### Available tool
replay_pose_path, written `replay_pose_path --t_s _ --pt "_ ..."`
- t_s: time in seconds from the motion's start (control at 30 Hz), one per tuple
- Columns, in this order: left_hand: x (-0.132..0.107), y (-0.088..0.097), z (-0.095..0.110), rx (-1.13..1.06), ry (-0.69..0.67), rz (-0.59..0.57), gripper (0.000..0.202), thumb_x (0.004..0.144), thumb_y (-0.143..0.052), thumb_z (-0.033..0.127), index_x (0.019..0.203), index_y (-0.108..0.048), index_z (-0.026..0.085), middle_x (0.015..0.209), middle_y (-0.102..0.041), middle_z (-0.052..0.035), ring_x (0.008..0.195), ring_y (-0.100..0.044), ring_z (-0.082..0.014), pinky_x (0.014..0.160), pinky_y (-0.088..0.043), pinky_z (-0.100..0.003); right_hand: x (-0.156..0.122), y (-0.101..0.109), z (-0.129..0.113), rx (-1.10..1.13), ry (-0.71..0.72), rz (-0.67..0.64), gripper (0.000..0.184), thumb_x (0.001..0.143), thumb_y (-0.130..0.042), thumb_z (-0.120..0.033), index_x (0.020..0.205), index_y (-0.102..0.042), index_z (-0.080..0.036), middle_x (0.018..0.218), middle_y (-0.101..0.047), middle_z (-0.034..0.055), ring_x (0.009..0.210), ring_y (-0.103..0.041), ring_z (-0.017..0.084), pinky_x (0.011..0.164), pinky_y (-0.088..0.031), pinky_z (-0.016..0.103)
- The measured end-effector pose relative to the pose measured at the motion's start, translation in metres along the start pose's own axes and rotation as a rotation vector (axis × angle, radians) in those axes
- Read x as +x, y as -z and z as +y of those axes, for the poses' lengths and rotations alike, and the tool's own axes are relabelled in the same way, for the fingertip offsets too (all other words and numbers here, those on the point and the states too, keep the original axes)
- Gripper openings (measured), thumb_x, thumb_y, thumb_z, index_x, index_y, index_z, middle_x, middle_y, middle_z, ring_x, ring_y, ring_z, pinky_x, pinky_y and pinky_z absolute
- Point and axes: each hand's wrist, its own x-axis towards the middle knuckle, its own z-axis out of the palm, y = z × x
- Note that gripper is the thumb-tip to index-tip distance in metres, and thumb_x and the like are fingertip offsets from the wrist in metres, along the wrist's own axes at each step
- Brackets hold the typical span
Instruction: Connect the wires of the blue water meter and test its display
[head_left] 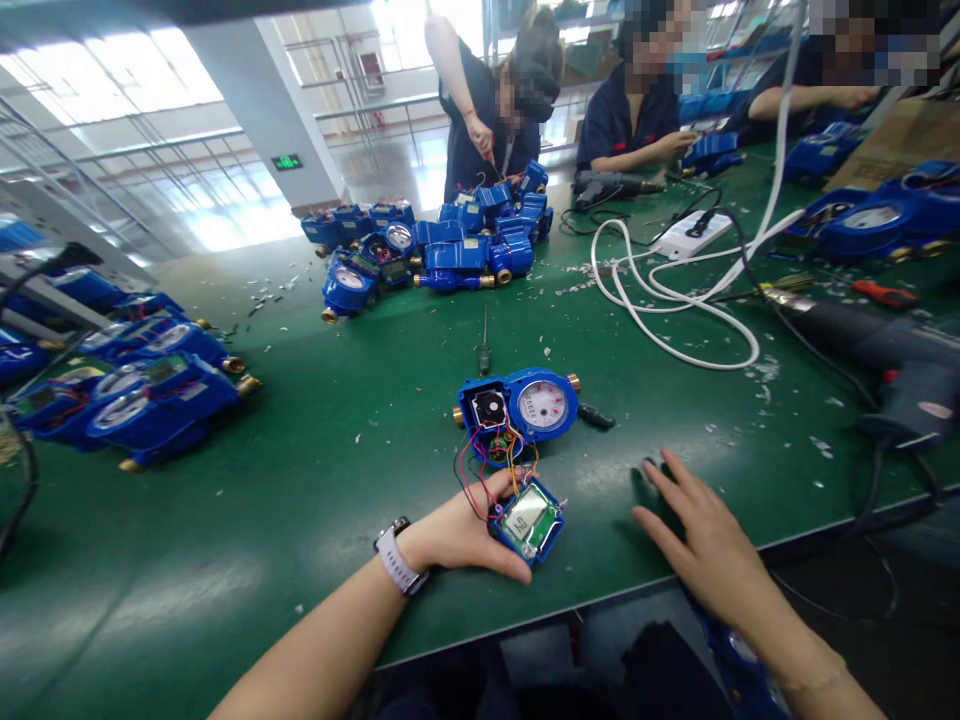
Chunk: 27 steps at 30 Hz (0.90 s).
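My left hand holds a small blue display module with a lit-up green circuit board and a grey screen. Its fingers are partly hidden behind the module, and the thumb stretches out below it. Thin red, black, yellow and white wires run from the module to an opened blue water meter lying just beyond, dial facing up. To the right, my right hand is open over the table's near edge, fingers apart, with nothing plainly in it. A small dark spot at its fingertips is too unclear to name.
Beyond the meter lies a screwdriver; a dark handle sits at the meter's right. Piles of blue meters stand at the back and left. A heat gun, white cable and power strip occupy the right. Co-workers sit opposite.
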Motion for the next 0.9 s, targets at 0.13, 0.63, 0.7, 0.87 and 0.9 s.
replay_pose_path --t_s 0.13,0.63,0.7,0.87,0.9 --pt "0.003 -0.004 -0.001 0.019 -0.025 0.028 0.095 0.055 -0.092 0.030 0.136 -0.045 0.016 0.134 -0.057 -0.0134 0.126 -0.052 -0.0300 0.110 -0.036 -0.039 0.037 0.000 0.006 0.129 -0.014 0.036 0.053 0.099 -0.039 -0.051 0.136 -0.050 -0.014 0.145 -0.044 0.0164 0.129 -0.048 0.031 0.104 -0.046 0.050" --pt "0.002 0.007 0.001 0.066 -0.043 -0.095 0.097 0.065 -0.085 0.023 0.146 -0.033 0.020 0.146 -0.047 -0.0131 0.135 -0.045 -0.0279 0.114 -0.034 -0.040 0.100 -0.002 -0.008 0.174 -0.229 -0.209 0.025 0.087 -0.044 -0.021 0.107 -0.058 -0.016 0.093 -0.067 0.0101 0.084 -0.063 0.025 0.072 -0.051 0.036" --pt "0.003 0.004 0.001 0.087 -0.044 -0.043 0.096 0.063 -0.086 0.025 0.144 -0.035 0.019 0.142 -0.050 -0.0134 0.133 -0.048 -0.0285 0.114 -0.035 -0.040 0.078 0.015 -0.005 0.402 -0.342 -0.205 0.028 0.090 -0.043 -0.030 0.111 -0.056 -0.017 0.074 -0.062 0.0037 0.066 -0.061 0.021 0.061 -0.050 0.032" --pt "0.009 0.000 0.005 0.204 -0.076 0.001 0.089 0.065 -0.086 0.031 0.139 -0.039 0.019 0.144 -0.047 -0.0142 0.135 -0.044 -0.0294 0.115 -0.033 -0.040 0.025 0.065 -0.027 0.624 -0.229 -0.167 0.033 0.095 -0.049 -0.049 0.110 -0.065 -0.024 0.077 -0.065 0.0025 0.062 -0.063 0.017 0.052 -0.052 0.025" --pt "0.010 0.000 0.006 0.219 -0.082 0.001 0.089 0.066 -0.086 0.032 0.140 -0.038 0.020 0.146 -0.045 -0.0142 0.137 -0.042 -0.0294 0.116 -0.032 -0.040 0.017 0.072 -0.033 0.624 -0.168 -0.167 0.029 0.096 -0.050 -0.047 0.109 -0.066 -0.027 0.084 -0.069 0.0026 0.067 -0.066 0.018 0.056 -0.055 0.025"
